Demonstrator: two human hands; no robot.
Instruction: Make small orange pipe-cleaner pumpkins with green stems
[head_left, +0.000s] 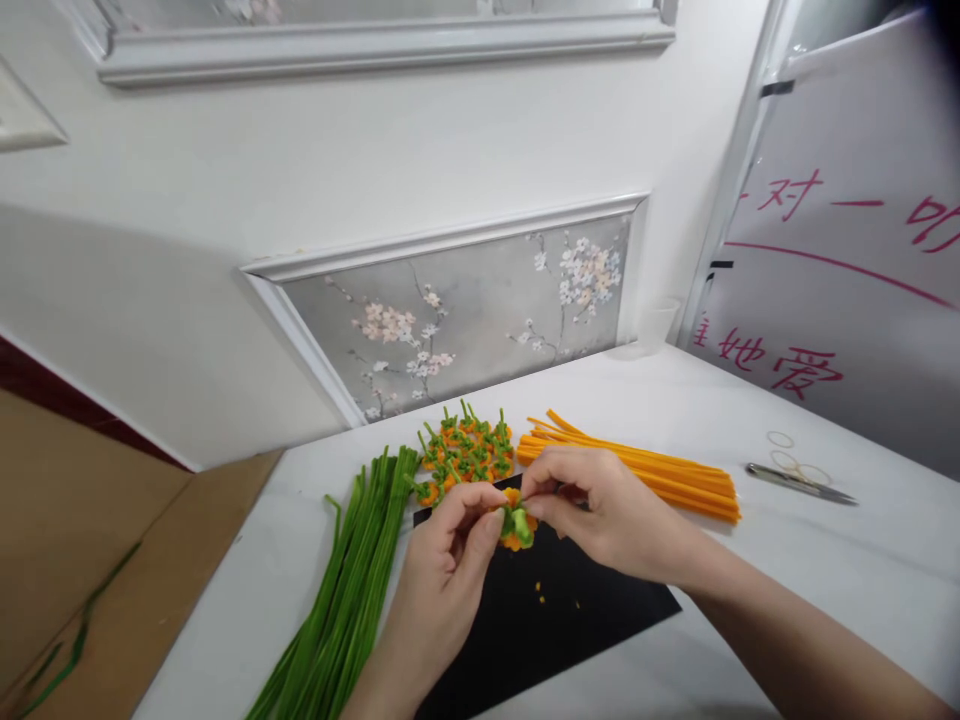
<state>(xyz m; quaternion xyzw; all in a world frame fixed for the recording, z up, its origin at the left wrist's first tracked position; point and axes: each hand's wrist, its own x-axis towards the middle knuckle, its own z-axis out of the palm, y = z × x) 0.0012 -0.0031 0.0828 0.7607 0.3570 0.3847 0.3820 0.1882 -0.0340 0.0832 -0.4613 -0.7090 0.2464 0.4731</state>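
Observation:
Between my two hands, above a black sheet (555, 620), is a small orange and green pipe-cleaner flower (517, 528). My left hand (457, 550) pinches it from the left with thumb and forefinger. From the right, my right hand (592, 500) pinches at its upper edge, fingertips close to the green part. Just behind my hands lies a group of similar orange and green pipe-cleaner pieces (469, 450). A bundle of green pipe cleaners (356, 580) lies left of my left hand. Orange pipe cleaners (645, 470) are bundled behind my right hand.
Tweezers (802, 484) and thin rubber bands (799, 465) lie at the right on the white table (757, 590). A clear cup (658, 322) stands in the back corner by the wall. Left of the table is a cardboard box (97, 540). Tiny orange scraps dot the black sheet.

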